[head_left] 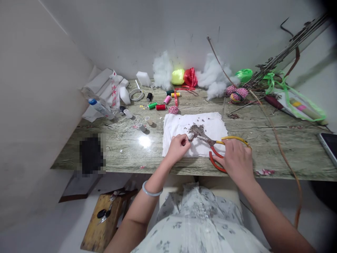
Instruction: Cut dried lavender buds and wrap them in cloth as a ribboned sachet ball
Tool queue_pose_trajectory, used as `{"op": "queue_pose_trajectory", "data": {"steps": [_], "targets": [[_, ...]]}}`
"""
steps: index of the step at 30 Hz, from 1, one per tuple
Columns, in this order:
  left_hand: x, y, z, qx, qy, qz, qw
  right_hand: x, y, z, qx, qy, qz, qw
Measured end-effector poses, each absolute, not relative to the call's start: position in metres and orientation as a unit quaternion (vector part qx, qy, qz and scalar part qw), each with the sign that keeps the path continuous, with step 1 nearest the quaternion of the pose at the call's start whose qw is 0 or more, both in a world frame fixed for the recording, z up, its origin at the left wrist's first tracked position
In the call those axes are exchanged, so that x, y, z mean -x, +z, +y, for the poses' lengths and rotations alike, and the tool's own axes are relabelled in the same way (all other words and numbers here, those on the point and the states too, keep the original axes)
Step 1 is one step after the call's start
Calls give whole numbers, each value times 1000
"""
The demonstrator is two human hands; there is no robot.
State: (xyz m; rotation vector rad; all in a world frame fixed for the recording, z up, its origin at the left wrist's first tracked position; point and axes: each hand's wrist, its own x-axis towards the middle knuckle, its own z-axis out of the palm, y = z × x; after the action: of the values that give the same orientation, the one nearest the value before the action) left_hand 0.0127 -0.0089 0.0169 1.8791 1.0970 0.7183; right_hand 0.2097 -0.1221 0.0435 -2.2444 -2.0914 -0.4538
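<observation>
My right hand (235, 160) grips the red and yellow handles of a pair of scissors (214, 144), whose blades point left over a white cloth (207, 123) on the table. My left hand (178, 147) is closed in a pinch on a small dark twig piece right at the blade tips. A little heap of dark cut bits (196, 128) lies on the cloth just beyond the blades.
Thread spools (160, 106), cotton stuffing (214, 79), yarn balls (237, 94), a plastic bottle (101, 107) and small cups (142, 126) crowd the back of the wooden table (118, 147). Dry branches (284, 52) lean at the right. A phone (329, 146) lies at the right edge. A stool (105, 218) stands below left.
</observation>
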Motion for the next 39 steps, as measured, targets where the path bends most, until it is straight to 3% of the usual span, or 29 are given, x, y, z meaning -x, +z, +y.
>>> {"op": "queue_pose_trajectory", "data": {"steps": [6,13,23,39], "targets": [[-11,14,-2,-646,316,411,561,-224,51,-125,696,-167,-699,-10],[-16,17,-1,-640,288,362,613,-220,69,-120,660,-183,-728,-44],[-13,18,-3,-716,284,437,465,-231,84,-120,671,-188,-715,-54],[-22,25,-10,-770,291,425,377,-225,91,-118,675,-239,-693,-85]]}}
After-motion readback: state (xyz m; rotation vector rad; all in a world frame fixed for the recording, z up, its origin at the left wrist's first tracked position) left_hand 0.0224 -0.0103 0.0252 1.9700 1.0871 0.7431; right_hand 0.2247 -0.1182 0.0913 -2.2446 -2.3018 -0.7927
